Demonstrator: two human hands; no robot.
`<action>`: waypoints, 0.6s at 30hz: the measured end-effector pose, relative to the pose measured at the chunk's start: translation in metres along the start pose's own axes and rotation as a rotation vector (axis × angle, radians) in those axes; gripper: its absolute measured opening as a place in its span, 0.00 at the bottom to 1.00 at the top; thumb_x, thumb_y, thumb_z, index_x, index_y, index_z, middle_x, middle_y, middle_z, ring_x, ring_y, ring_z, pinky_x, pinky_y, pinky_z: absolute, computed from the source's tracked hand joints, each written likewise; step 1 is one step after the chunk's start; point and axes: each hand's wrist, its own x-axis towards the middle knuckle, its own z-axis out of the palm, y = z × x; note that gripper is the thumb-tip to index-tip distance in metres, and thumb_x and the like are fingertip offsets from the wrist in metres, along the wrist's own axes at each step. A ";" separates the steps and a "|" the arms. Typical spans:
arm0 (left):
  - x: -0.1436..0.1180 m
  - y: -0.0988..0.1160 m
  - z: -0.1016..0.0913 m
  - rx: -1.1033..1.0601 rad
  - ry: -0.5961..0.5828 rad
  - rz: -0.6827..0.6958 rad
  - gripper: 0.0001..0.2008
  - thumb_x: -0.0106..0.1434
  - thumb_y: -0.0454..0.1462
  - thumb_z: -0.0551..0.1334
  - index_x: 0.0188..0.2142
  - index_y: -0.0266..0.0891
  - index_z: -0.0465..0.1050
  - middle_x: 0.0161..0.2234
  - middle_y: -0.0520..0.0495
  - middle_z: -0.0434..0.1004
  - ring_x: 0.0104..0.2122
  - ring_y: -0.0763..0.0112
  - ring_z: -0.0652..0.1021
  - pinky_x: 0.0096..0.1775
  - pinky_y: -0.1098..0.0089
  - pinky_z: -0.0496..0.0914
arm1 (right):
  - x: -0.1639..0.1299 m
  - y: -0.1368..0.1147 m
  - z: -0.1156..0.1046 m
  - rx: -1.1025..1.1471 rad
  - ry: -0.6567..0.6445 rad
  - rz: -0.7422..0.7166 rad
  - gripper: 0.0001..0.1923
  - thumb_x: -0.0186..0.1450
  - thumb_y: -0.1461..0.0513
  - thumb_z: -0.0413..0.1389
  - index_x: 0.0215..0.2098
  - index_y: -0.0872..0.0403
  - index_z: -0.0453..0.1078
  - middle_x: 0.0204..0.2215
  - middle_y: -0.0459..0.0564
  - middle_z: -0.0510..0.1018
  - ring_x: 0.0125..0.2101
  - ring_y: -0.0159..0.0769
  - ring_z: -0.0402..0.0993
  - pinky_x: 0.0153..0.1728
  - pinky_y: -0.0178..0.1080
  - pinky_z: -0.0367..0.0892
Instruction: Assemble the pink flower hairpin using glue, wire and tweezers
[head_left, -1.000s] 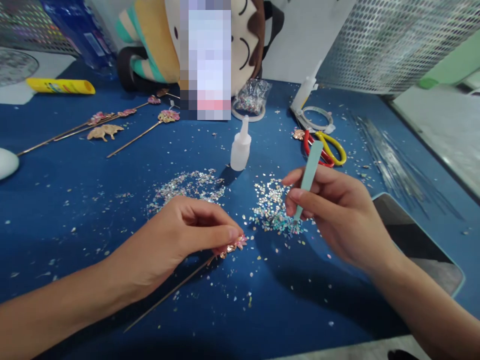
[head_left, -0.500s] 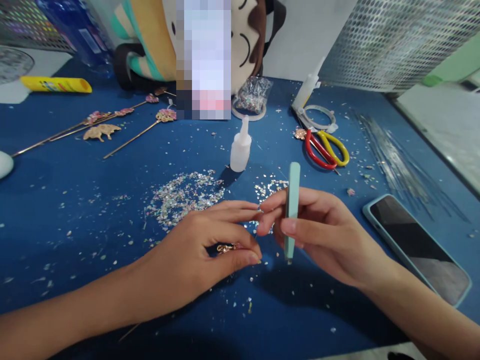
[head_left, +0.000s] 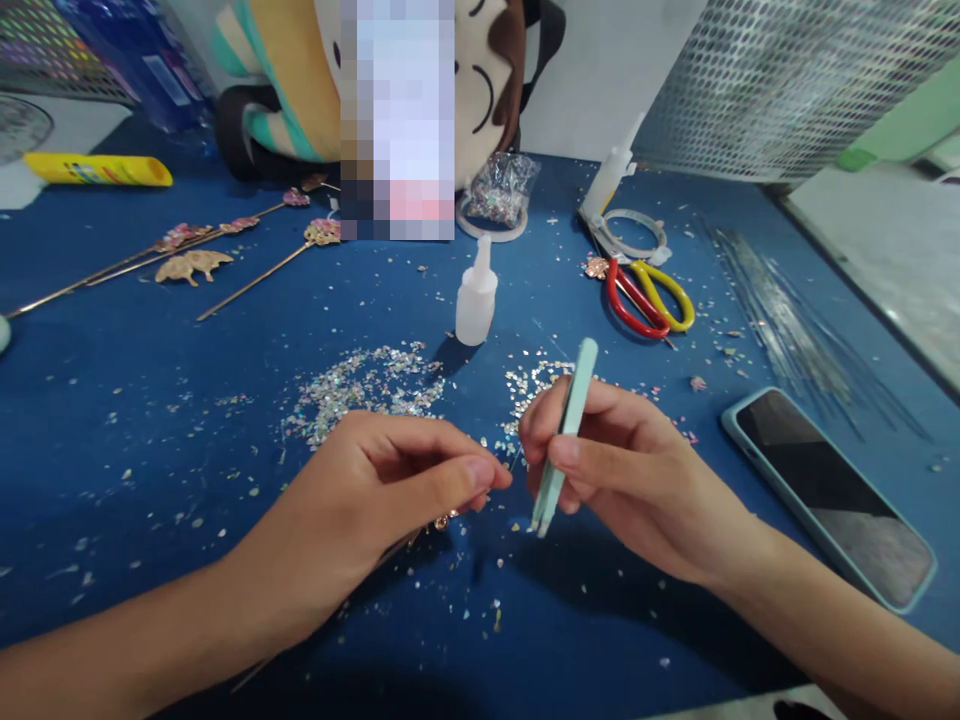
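Note:
My left hand (head_left: 405, 490) is closed, thumb and fingertips pinched together. Below its fingers shows the gold ornament of a hairpin (head_left: 442, 521), whose thin stem reappears under the wrist; most of it is hidden by the hand. In my right hand (head_left: 622, 460) I hold light green tweezers (head_left: 574, 405), slanted with their tips down to the left, between thumb and fingers. The fingertips of both hands are close but apart. Just beyond them lie loose glittery chips (head_left: 367, 385) and a smaller scatter of pale chips (head_left: 536, 385).
A white squeeze bottle (head_left: 475, 305) stands beyond my hands. Red-and-yellow-handled scissors (head_left: 637, 310) and a phone (head_left: 832, 500) lie on the right, near thin wires (head_left: 780, 320). At the left are finished-looking hairpins (head_left: 259, 280), a gold leaf-shaped piece (head_left: 193, 266) and a yellow tube (head_left: 97, 170).
My left hand has turned and its outstretched fingers have curled in, moving slightly left and apart from the right. The tweezers have tilted from upright, tips swinging left.

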 end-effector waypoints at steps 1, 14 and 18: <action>0.000 0.001 0.001 -0.048 0.012 -0.045 0.08 0.57 0.38 0.71 0.23 0.52 0.87 0.23 0.58 0.86 0.26 0.78 0.79 0.29 0.84 0.71 | 0.000 0.001 0.001 0.007 0.004 -0.015 0.07 0.62 0.65 0.73 0.32 0.54 0.80 0.28 0.41 0.78 0.26 0.21 0.75 0.28 0.24 0.73; -0.005 0.007 0.011 -0.319 0.062 -0.237 0.04 0.50 0.39 0.78 0.23 0.46 0.87 0.24 0.50 0.86 0.29 0.70 0.81 0.34 0.75 0.77 | -0.013 0.017 0.014 -0.343 0.165 -0.357 0.04 0.69 0.60 0.68 0.36 0.48 0.79 0.29 0.45 0.86 0.29 0.29 0.83 0.33 0.30 0.79; 0.000 0.010 0.012 -0.217 0.085 -0.187 0.09 0.59 0.46 0.77 0.33 0.44 0.89 0.27 0.46 0.87 0.37 0.55 0.85 0.41 0.60 0.81 | -0.014 0.020 0.017 -0.344 0.210 -0.378 0.03 0.70 0.60 0.67 0.36 0.48 0.80 0.28 0.44 0.86 0.29 0.29 0.84 0.34 0.30 0.80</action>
